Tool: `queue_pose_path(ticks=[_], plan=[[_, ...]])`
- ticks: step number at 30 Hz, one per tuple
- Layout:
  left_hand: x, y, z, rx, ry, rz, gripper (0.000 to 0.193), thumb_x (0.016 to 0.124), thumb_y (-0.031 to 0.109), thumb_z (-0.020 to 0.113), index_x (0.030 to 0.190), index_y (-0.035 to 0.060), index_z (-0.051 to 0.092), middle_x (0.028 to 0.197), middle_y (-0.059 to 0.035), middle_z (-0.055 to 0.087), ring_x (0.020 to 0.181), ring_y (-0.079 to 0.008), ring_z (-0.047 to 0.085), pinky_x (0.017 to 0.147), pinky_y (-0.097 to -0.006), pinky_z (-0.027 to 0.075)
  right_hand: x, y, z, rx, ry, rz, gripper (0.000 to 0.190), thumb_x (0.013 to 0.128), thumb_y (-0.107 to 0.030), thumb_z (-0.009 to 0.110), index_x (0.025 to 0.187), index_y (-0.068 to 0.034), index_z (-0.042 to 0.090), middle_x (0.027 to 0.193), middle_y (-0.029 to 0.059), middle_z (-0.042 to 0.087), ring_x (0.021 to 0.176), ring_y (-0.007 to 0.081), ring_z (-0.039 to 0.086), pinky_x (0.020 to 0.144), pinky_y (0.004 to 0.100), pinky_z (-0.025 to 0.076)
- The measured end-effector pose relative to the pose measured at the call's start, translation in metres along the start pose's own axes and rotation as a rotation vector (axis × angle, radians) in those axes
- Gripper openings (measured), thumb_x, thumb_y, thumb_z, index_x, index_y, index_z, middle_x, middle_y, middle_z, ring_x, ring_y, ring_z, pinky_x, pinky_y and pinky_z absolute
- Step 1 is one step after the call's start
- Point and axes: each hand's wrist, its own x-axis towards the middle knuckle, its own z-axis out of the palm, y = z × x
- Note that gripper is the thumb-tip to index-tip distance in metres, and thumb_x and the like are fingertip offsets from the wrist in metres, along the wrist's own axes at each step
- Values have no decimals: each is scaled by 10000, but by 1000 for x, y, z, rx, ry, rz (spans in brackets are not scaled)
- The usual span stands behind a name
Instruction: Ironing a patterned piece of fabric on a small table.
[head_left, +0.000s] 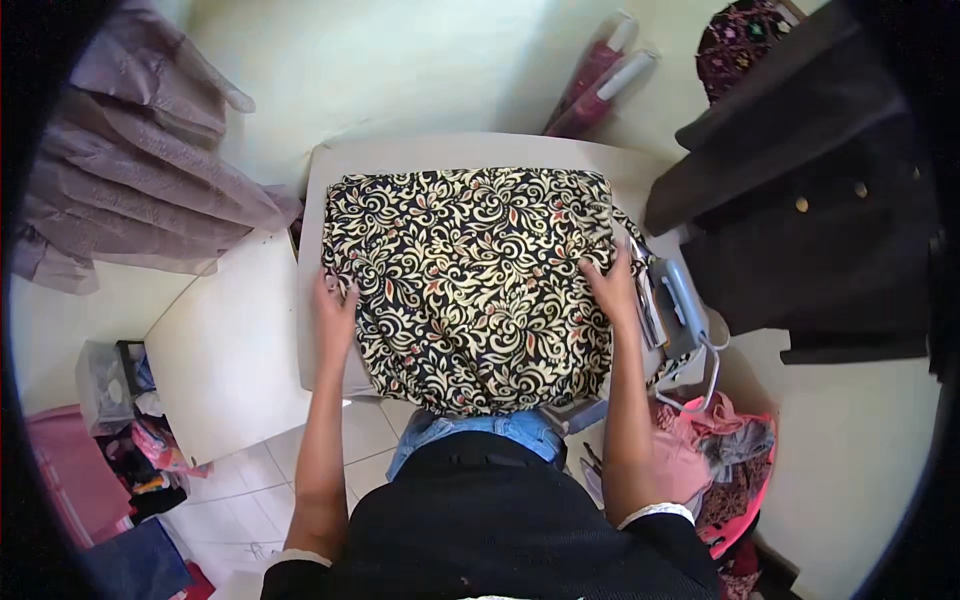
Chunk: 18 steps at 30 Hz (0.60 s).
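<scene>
A black and cream floral-patterned cloth with small red accents lies spread over a pale table, its lower end rounded and hanging over the edge near my body. My left hand grips the cloth's left side, thumb and fingers at its edge. On the right side my right hand holds the gathered edge, thumb on top of the cloth. Just right of that hand stands a blue-grey iron with a pale cord, beside some papers or folded items.
Dark garments hang at the right; a mauve sheer curtain hangs at the left. A pink basket of clothes stands low right. An open white cabinet door juts out left of the table. Rolled material leans against the wall behind.
</scene>
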Motion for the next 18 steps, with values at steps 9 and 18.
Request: queue_pose_path(ticks=[9,18], plan=[[-81,24,-20,-68,-83,-43,194,941,175,463,1042,12,490,936,-67,534,859,-111,467,769,-259,384,-84,-22,-20,-32,261,-99,254,838,-133,584,1036,12,519,919,173,568,803,297,552,756,353,445],[-172,1,-62,-300,35,222,143,938,141,425,927,7,472,805,-4,442,749,-107,419,690,-246,373,-214,-10,-37,359,558,-180,94,822,-31,525,897,9,484,796,94,498,701,201,464,673,283,394]])
